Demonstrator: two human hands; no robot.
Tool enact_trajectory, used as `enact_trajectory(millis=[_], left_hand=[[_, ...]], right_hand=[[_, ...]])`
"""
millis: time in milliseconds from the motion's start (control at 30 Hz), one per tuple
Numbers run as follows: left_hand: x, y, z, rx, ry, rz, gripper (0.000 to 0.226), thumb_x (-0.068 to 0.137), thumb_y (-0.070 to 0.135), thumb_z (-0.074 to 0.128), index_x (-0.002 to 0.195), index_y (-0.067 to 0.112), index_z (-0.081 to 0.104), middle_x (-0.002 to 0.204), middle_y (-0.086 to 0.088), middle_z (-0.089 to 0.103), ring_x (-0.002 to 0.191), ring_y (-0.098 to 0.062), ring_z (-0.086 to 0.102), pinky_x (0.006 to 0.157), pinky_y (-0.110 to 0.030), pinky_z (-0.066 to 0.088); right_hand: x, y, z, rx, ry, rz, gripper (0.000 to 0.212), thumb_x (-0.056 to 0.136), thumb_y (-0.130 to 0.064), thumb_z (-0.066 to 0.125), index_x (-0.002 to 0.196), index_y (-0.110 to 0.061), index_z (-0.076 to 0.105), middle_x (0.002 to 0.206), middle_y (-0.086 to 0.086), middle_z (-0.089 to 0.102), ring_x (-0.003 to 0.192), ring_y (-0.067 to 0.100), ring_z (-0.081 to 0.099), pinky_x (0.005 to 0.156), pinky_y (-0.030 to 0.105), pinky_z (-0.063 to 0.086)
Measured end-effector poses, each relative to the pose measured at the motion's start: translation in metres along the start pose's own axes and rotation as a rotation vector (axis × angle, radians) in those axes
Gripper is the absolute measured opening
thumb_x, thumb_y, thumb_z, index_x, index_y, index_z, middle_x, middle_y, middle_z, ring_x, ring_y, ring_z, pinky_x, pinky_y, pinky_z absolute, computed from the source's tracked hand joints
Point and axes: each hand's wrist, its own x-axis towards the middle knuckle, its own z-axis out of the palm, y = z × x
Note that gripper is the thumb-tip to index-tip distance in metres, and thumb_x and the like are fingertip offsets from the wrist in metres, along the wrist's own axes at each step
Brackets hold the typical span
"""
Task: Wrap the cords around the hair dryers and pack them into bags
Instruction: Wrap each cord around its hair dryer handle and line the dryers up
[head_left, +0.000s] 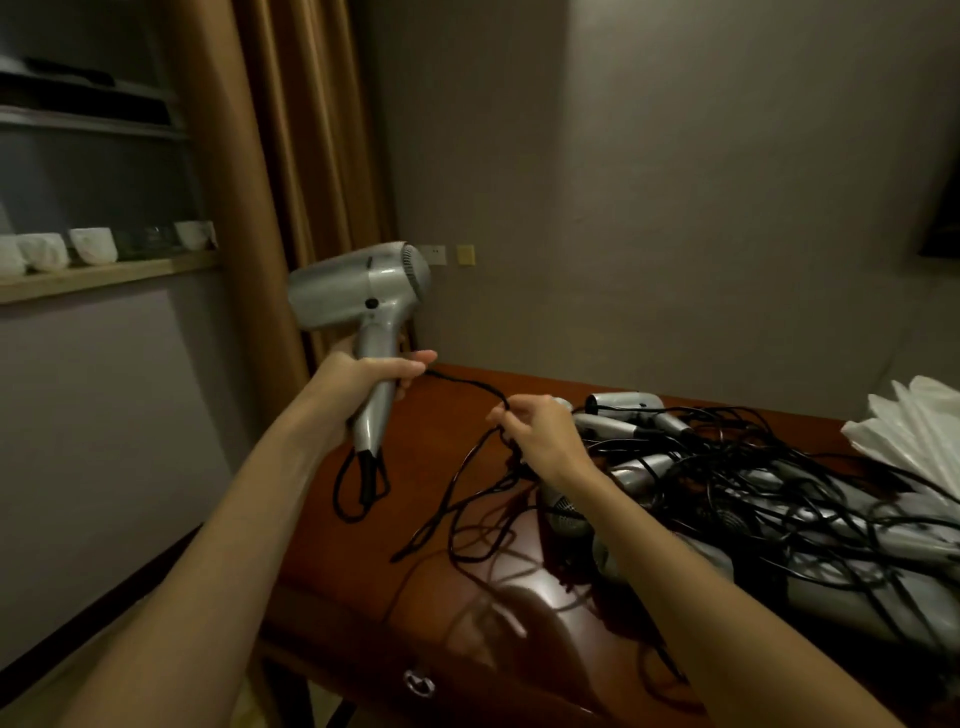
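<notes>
Left hand: the left hand (371, 376) is raised off the near-left corner of the tabletop (519, 597), fingers curled round the handle of a silver hair dryer (358, 296).
Held dryer: it stands upright above that hand, its barrel pointing left and its grille end towards the wall; the handle runs down through the fist and sticks out below it.
Cord: the black cord (467, 384) leaves the handle's lower end, hangs in a small loop under the left hand, then passes by that hand's fingertips and stretches across to the right hand.
Right hand: the right hand (540, 436) is lower and just right of the left one, its fingertips pinched on the cord; below it the slack drops in loose loops onto the wood.
Pile: right of the right hand, and beyond it, more silver dryers (628, 415) lie in a heap on the tabletop, their black cords tangled over them.
Bags: a stack of pale plastic bags (914, 431) lies far right of both hands, at the edge of the heap.
Behind: a brown curtain (291, 156) hangs past the left hand; white cups (93, 244) sit on a shelf further left.
</notes>
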Motion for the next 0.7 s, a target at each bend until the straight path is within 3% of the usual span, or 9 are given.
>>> enact_trajectory(millis=[33, 100, 167, 200, 333, 467, 600, 633, 700], left_hand=[[-0.001, -0.001, 0.003, 0.037, 0.030, -0.003, 0.028, 0.082, 0.006, 0.071, 0.107, -0.002, 0.062, 0.107, -0.004, 0.074, 0.075, -0.011, 0.062, 0.071, -0.024, 0.048], [-0.002, -0.007, 0.011, 0.146, 0.099, -0.035, 0.045, 0.077, 0.013, 0.078, 0.112, 0.004, 0.052, 0.108, -0.008, 0.068, 0.092, -0.021, 0.062, 0.082, -0.033, 0.051], [-0.001, -0.017, 0.021, 0.156, 0.123, -0.060, 0.061, 0.074, 0.019, 0.082, 0.121, 0.005, 0.046, 0.114, -0.006, 0.061, 0.102, -0.022, 0.060, 0.089, -0.035, 0.050], [-0.001, -0.022, 0.027, 0.114, 0.092, -0.053, 0.054, 0.072, 0.021, 0.084, 0.111, 0.006, 0.049, 0.114, -0.004, 0.063, 0.104, -0.019, 0.060, 0.089, -0.033, 0.050], [-0.001, -0.027, 0.054, 0.020, -0.032, 0.025, 0.035, 0.071, 0.024, 0.084, 0.100, 0.018, 0.066, 0.088, 0.005, 0.073, 0.078, -0.004, 0.068, 0.063, -0.017, 0.049], [0.005, -0.023, 0.062, -0.079, -0.075, 0.044, 0.031, 0.076, 0.014, 0.079, 0.104, 0.007, 0.070, 0.097, -0.011, 0.075, 0.083, -0.020, 0.072, 0.075, -0.030, 0.054], [0.005, -0.022, 0.055, -0.216, -0.024, -0.026, 0.012, 0.085, 0.008, 0.068, 0.089, -0.002, 0.064, 0.073, -0.012, 0.066, 0.060, -0.021, 0.067, 0.065, -0.032, 0.060], [0.004, -0.022, 0.051, -0.220, -0.009, -0.038, 0.013, 0.085, 0.010, 0.069, 0.083, 0.000, 0.062, 0.067, -0.010, 0.062, 0.056, -0.019, 0.064, 0.059, -0.030, 0.058], [0.004, -0.020, 0.043, -0.240, 0.008, -0.046, 0.017, 0.087, 0.011, 0.067, 0.076, 0.003, 0.057, 0.058, -0.005, 0.056, 0.049, -0.016, 0.056, 0.048, -0.024, 0.050]], right_hand=[[0.001, -0.003, -0.004, 0.017, 0.049, 0.006, 0.019, 0.097, -0.022, 0.056, 0.095, -0.013, 0.073, 0.092, 0.002, 0.071, 0.087, 0.022, 0.067, 0.082, 0.037, 0.054], [0.005, -0.009, -0.015, 0.056, 0.112, 0.007, 0.017, 0.095, -0.024, 0.060, 0.088, -0.020, 0.074, 0.086, 0.006, 0.073, 0.081, 0.029, 0.068, 0.077, 0.040, 0.054], [0.008, -0.022, -0.028, 0.106, 0.097, 0.004, 0.018, 0.092, -0.027, 0.063, 0.082, -0.018, 0.075, 0.078, 0.009, 0.073, 0.073, 0.026, 0.069, 0.073, 0.040, 0.055], [0.009, -0.032, -0.033, 0.130, 0.067, -0.009, 0.020, 0.091, -0.028, 0.064, 0.081, -0.014, 0.075, 0.073, 0.010, 0.072, 0.067, 0.022, 0.067, 0.071, 0.039, 0.055], [0.012, -0.067, -0.038, 0.307, 0.025, -0.093, 0.022, 0.093, -0.021, 0.061, 0.084, -0.004, 0.073, 0.066, 0.007, 0.067, 0.057, 0.011, 0.061, 0.059, 0.026, 0.051], [0.012, -0.076, -0.043, 0.639, -0.038, -0.056, 0.016, 0.095, -0.017, 0.058, 0.090, -0.007, 0.069, 0.078, 0.007, 0.066, 0.062, 0.012, 0.061, 0.061, 0.025, 0.053], [-0.002, -0.057, -0.028, 0.732, -0.006, 0.138, 0.014, 0.097, -0.022, 0.053, 0.103, -0.011, 0.060, 0.090, 0.003, 0.064, 0.078, 0.016, 0.061, 0.068, 0.027, 0.051], [-0.010, -0.049, -0.016, 0.691, -0.082, 0.226, 0.017, 0.097, -0.025, 0.052, 0.107, -0.013, 0.057, 0.095, 0.004, 0.063, 0.082, 0.017, 0.061, 0.071, 0.029, 0.049], [-0.028, -0.034, 0.006, 0.583, -0.435, 0.351, 0.027, 0.097, -0.034, 0.050, 0.117, -0.015, 0.052, 0.102, 0.004, 0.064, 0.089, 0.019, 0.063, 0.079, 0.032, 0.049]])
